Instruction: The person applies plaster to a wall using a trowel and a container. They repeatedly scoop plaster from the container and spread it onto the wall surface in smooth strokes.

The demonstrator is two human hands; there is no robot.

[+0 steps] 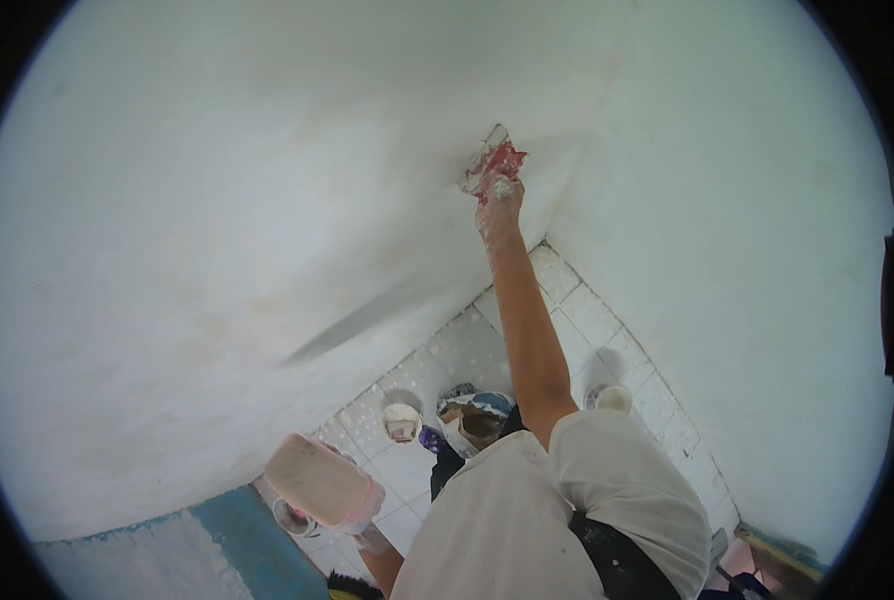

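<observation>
With the right hand [498, 190] gripping a putty knife [484, 152] flat on the white wall [217, 200] overhead and the left hand [367, 505] balancing a loaded plaster hawk [317, 480] down low, wet filler could probably slide off if it tilts.

White plastered walls [217, 250] meeting at a corner, w/ blue-painted band [252, 545] low on left. Pale square-tiled floor [467, 345] below, speckled w/ plaster, small buckets [402, 422] standing about. Even, soft light throughout.
</observation>
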